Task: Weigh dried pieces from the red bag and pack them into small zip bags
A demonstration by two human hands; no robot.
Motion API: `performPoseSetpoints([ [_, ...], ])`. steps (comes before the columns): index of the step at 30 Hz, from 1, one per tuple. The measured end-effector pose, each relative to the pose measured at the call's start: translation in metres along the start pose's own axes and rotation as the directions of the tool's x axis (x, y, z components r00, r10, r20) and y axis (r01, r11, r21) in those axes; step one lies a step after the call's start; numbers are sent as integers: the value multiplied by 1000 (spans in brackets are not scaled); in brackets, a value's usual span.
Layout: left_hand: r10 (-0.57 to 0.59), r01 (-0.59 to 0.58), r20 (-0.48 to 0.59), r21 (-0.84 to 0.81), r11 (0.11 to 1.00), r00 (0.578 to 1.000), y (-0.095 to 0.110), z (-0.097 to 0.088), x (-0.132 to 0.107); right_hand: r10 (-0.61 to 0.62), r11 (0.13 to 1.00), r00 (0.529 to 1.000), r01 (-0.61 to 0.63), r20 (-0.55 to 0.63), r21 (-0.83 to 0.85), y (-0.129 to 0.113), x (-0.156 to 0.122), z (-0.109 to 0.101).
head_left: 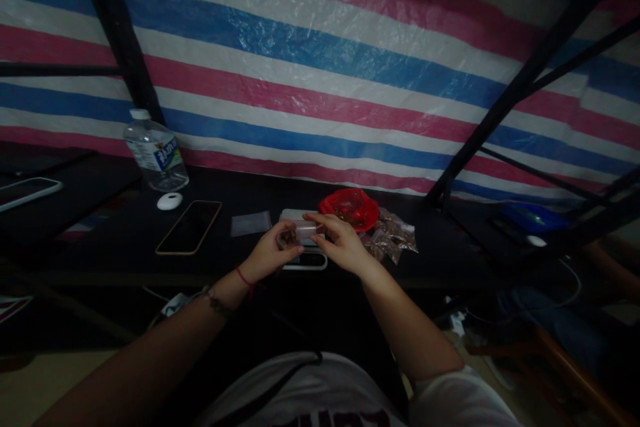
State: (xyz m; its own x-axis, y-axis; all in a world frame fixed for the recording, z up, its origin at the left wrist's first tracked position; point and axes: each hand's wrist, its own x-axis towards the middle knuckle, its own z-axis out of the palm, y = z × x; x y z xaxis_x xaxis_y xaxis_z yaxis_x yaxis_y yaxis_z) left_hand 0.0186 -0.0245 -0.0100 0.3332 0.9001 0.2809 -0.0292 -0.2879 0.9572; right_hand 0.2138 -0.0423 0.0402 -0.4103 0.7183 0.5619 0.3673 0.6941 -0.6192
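Observation:
Between my two hands is a small clear plastic bag (305,231) with brown bits in its left part. My left hand (273,253) closes round the filled end. My right hand (341,243) pinches the other end between fingers and thumb. Right below the bag, a white digital scale (320,263) lies on the black table, partly covered by my hands. Just beyond my right hand is an open red plastic bag (370,208) with more brown bits inside. Several filled clear bags (397,233) are piled beside it. Left of the scale lies a flat clear bag (251,223).
A phone (189,228), a white earbud case (169,201) and a clear water bottle (159,159) stand to the left. Another phone (31,192) is at the far left. Dark metal bars (475,140) and a striped sheet (300,73) rise behind. Someone's arm (613,267) shows at right.

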Motion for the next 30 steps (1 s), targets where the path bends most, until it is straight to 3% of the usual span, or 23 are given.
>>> performPoseSetpoints([
  [9, 13, -13, -59, -3, 1000, 998, 4, -6, 3, 54, 998, 998, -52, 26, -41, 1, 3, 7],
  [15, 57, -56, 0, -88, 995, 998, 29, -9, -4, 212, 975, 954, -221, -211, -18, 52, 13, 19],
  [19, 59, -56, 28, -111, 992, 998, 41, -5, -9, 264, 957, 954, -277, -142, -85, 83, 20, 28],
  [22, 31, -17, 108, -127, 992, 994, 44, 1, -14, 268, 938, 962, -274, -54, -212, 94, 24, 35],
  [26, 33, 9, 199, -207, 978, 979, 43, 5, -18, 229, 935, 971, -238, -66, -264, 91, 25, 35],
  [30, -39, 120, 290, -267, 956, 956, 39, 4, -15, 115, 984, 981, -134, -159, -116, 55, 19, 16],
])
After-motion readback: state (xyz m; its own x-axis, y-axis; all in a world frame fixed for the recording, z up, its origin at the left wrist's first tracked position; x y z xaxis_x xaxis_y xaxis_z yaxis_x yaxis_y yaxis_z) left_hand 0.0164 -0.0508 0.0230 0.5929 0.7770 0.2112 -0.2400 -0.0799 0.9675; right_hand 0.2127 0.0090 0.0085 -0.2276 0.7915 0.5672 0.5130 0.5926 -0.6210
